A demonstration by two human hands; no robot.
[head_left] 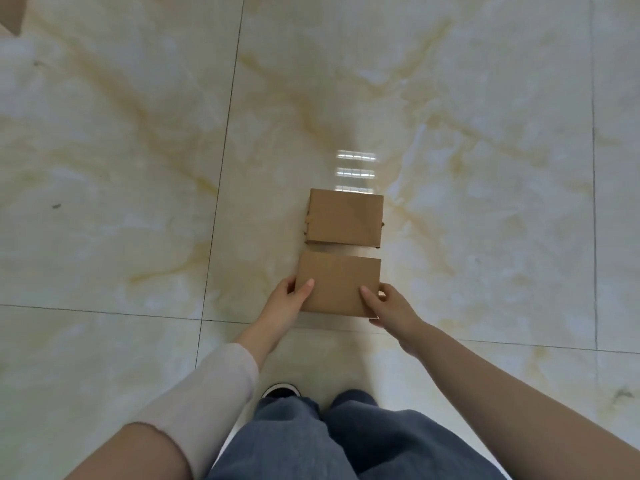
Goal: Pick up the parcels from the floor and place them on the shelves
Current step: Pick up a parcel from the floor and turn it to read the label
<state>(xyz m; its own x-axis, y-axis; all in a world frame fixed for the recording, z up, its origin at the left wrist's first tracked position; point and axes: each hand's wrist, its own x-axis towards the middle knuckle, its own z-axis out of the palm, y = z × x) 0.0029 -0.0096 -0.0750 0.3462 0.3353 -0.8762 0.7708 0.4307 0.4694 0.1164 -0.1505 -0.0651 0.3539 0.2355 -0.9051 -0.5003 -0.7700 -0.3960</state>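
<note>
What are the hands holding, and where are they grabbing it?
The near box: left hand on its left edge, right hand on its right edge, thumbs on top.

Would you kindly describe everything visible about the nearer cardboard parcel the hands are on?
The nearer parcel is a plain brown cardboard box, closed, rectangular and unlabelled on top. It lies flat, level, just short of a second parcel. The left hand and right hand grip its opposite sides, thumbs on top.
</note>
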